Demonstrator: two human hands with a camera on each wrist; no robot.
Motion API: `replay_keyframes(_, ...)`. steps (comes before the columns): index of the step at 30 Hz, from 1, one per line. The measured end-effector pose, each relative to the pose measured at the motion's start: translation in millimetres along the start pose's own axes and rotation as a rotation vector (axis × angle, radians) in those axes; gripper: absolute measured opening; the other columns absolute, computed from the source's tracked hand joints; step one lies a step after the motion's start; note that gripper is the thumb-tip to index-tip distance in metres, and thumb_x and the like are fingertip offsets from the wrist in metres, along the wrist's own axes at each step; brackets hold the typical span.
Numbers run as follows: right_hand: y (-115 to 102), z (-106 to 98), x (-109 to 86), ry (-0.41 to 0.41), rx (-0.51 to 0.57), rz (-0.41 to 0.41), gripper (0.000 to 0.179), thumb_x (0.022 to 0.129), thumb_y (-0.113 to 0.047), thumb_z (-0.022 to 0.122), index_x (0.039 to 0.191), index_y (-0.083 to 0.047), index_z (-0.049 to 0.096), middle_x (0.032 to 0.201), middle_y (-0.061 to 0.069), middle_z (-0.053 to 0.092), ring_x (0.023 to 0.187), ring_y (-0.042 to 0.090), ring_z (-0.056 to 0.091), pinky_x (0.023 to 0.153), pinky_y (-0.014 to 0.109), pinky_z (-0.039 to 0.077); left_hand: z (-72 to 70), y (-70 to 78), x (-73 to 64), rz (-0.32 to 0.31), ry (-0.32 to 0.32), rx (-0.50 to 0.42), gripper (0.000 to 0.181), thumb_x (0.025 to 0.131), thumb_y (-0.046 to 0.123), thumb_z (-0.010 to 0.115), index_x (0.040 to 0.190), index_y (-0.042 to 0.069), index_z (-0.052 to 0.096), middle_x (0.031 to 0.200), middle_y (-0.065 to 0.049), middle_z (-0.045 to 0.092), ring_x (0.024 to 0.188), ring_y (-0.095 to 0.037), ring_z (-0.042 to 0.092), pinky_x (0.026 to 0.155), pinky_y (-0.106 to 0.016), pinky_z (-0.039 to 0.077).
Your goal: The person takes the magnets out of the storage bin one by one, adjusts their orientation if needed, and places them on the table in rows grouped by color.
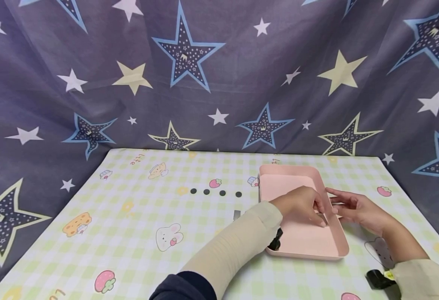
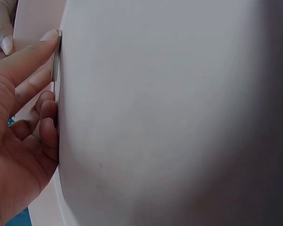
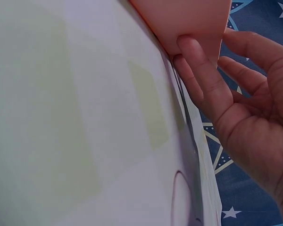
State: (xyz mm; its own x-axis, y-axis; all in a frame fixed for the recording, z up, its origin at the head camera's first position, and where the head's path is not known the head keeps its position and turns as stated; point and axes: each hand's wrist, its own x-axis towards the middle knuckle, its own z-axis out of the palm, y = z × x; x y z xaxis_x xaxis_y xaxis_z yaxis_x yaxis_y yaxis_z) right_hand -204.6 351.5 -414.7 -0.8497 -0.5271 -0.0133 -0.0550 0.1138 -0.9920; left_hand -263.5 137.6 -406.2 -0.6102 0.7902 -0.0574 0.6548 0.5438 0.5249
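Inside a shallow pink tray (image 1: 298,246), my left hand (image 1: 304,203) reaches down to the floor near the right wall. Its thumb and forefinger pinch a thin grey metal strip (image 2: 56,59), which lies close along the tray floor in the left wrist view. The other fingers of that hand are curled beside it. Outside the tray, my right hand (image 1: 365,211) touches the right wall with extended fingertips. In the right wrist view, those fingers (image 3: 210,82) rest against the outer side of the tray (image 3: 188,19).
Left of the tray, several black discs (image 1: 222,193) lie in a row on the checked tablecloth (image 1: 129,258). A grey rectangular piece (image 1: 237,214) lies near the left forearm, partly beside the sleeve. A starry curtain (image 1: 219,75) hangs behind the table.
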Motion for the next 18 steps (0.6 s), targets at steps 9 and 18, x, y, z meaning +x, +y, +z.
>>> replay_keyframes(9, 0, 1, 0.1, 0.016, -0.019, 0.015, 0.056, 0.100, 0.001, 0.049, 0.152, -0.012, 0.034, 0.125, -0.002, 0.061, 0.109, 0.013, 0.063, 0.082, 0.036, 0.057, -5.8, -9.0, -0.9, 0.038, -0.095, -0.108, 0.026, 0.073, 0.018, 0.087, 0.094, 0.010, 0.074, 0.078, 0.011, 0.061, 0.070, 0.005, 0.049, 0.067, -0.005, 0.042)
replay_keyframes(18, -2, 2, -0.3, 0.032, -0.040, 0.032, 0.056, 0.100, 0.000, 0.050, 0.153, -0.011, 0.033, 0.126, -0.001, 0.060, 0.109, 0.013, 0.063, 0.082, 0.036, 0.057, -11.9, -15.3, -8.4, 0.035, -0.155, -0.175, 0.035, 0.077, 0.011, 0.084, 0.110, 0.008, 0.075, 0.087, 0.011, 0.067, 0.073, 0.006, 0.051, 0.071, -0.006, 0.043)
